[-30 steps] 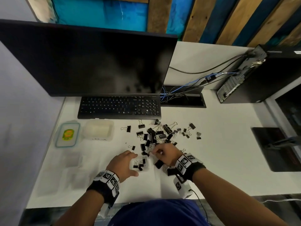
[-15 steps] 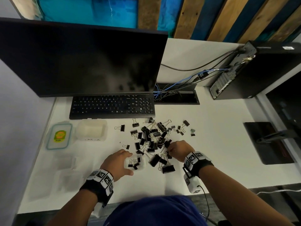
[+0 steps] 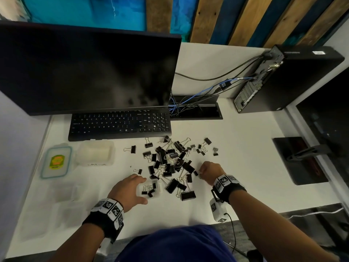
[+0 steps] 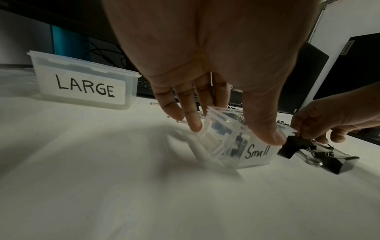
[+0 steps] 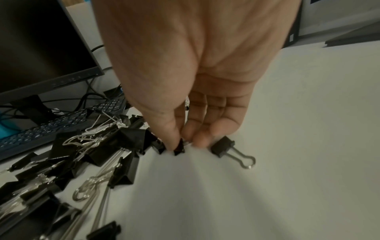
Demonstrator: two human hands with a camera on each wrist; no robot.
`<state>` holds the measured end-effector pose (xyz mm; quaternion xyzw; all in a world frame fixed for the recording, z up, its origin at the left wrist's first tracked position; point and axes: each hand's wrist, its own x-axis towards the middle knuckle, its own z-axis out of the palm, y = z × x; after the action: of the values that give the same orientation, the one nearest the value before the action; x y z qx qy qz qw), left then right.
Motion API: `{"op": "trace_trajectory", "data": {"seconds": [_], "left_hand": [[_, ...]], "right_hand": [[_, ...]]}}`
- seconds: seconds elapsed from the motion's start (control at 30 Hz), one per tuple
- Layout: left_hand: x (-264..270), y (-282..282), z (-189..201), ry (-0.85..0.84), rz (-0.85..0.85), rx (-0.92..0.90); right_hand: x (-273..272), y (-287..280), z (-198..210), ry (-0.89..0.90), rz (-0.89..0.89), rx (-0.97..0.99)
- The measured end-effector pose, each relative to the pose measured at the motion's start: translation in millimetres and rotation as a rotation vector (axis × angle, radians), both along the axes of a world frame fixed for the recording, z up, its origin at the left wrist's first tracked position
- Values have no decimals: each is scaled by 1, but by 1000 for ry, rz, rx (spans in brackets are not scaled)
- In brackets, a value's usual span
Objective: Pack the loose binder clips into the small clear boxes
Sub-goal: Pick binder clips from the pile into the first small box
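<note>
While the left hand (image 3: 130,190) grips the box marked Small (image 4: 244,151) just left of the clip pile (image 3: 170,161), right hand (image 3: 209,172) pinches a small clip (image 5: 179,148) at the pile's right edge. Risk: shallow pinch; clip may slip free.

Both forearms reach forward from the lower frame, each wrist banded. The left hand (image 3: 130,191) sits lower centre, fingers (image 4: 193,116) and thumb spread and curved downward in a hold. The right hand (image 3: 208,172), right of centre, points down, thumb and fingers (image 5: 197,136) pinched together.
</note>
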<state>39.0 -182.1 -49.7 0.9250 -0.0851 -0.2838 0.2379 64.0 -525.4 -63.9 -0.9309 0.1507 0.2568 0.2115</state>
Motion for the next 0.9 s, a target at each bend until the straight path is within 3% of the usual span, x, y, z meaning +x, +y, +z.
{"op": "trace_trajectory", "data": {"seconds": [0.23, 0.53, 0.67, 0.83, 0.9], "left_hand": [[-1, -2, 3, -4, 0, -1], [0, -3, 5, -7, -4, 9], [0, -2, 5, -8, 1, 1], [0, -2, 5, -14, -12, 3], [0, -1, 4, -12, -9, -6]], "right_hand": [[2, 0, 4, -80, -50, -3], [-4, 4, -5, -43, 123, -94], [0, 6, 0, -50, 90, -130], [5, 17, 14, -101, 24, -66], [6, 27, 20, -144, 79, 14]]}}
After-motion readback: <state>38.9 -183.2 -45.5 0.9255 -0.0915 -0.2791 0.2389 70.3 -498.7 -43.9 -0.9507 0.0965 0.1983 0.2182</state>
